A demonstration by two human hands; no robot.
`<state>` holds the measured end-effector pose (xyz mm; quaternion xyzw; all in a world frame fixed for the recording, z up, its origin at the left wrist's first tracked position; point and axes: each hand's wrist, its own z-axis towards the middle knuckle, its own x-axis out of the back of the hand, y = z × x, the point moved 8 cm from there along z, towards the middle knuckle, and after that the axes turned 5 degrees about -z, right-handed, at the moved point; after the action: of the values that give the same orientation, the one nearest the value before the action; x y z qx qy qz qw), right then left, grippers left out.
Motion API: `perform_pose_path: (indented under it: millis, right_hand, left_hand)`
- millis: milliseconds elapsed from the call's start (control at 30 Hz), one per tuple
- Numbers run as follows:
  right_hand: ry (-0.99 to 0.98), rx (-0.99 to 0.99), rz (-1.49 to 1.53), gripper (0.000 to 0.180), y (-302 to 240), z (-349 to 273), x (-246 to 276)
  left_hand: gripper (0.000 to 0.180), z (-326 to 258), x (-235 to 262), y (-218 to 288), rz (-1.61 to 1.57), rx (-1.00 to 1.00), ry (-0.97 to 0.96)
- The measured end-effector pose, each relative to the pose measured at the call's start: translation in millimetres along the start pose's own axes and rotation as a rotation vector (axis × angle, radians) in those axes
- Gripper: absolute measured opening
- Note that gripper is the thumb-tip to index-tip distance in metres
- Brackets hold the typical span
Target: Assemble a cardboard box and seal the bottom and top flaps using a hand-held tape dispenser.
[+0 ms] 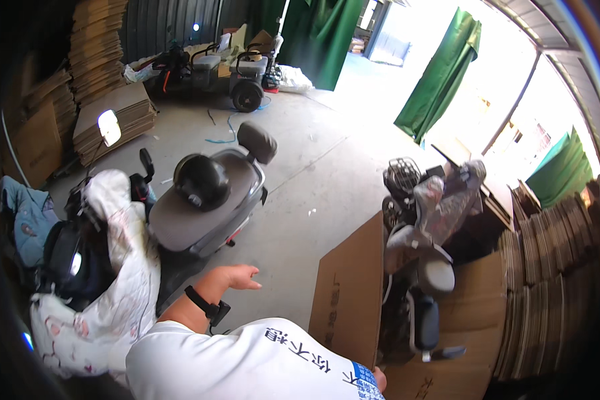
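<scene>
- Right hand (pixel 379 379): at the lower edge, just past the white T-shirt (pixel 260 363); it rests against the lower rim of a flat cardboard sheet (pixel 351 300). Only a small part of the hand shows, so it cannot be told whether the fingers grip the sheet.
- Cardboard sheet: upright, brown, leaning against a parked grey scooter (pixel 417 280) on the person's right.
- Left hand (pixel 237 275): raised over the concrete floor (pixel 313 193), fingers released and spread, holding nothing. A black wrist band (pixel 203 303) sits on the forearm.
- Second scooter (pixel 193 213): just left of the left hand, grey seat with a backrest. A black helmet (pixel 201 181) lies on the seat.
- Quilted white cover (pixel 123 267): draped over that scooter's front, with a floral print.
- Cardboard stacks (pixel 113 113): flattened, piled along the left wall; more stacks (pixel 553 267) stand on the right.
- Far end: small parked vehicles (pixel 237 73) and green curtains (pixel 440 77) beside a bright doorway.
</scene>
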<state>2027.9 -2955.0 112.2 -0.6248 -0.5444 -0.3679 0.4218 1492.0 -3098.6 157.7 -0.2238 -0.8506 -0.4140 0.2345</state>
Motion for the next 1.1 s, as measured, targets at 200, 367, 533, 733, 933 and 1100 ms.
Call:
perform_pose_path:
  millis: [200,367,533,733,933,1100]
  right_hand:
    - [0.022,0.014,0.015,0.036,-178.7,166.6,97.5]
    - [0.011,0.032,0.05,0.04,-308.0,328.4,142.2]
    - [0.007,0.137,0.019,0.042,-484.7,530.5,194.0]
    - [-0.062,0.237,-0.047,0.043,-664.8,709.6,244.7]
    - [-0.113,0.206,0.072,0.051,-806.1,891.7,251.1]
    - [-0.072,0.145,-0.043,0.046,-951.2,1021.8,302.7]
  left_hand:
    - [0.07,212.3,147.9,109.8,0.026,-0.269,-0.032]
    - [0.061,366.9,290.1,204.3,0.108,-0.334,0.031]
    - [0.057,529.4,422.3,202.7,0.367,-0.309,0.24]
    - [0.057,648.9,589.7,104.9,0.116,-0.001,0.221]
    - [0.056,800.0,750.9,-22.8,0.266,0.467,0.181]
    - [0.059,1009.2,872.9,-67.4,0.284,0.416,0.172]
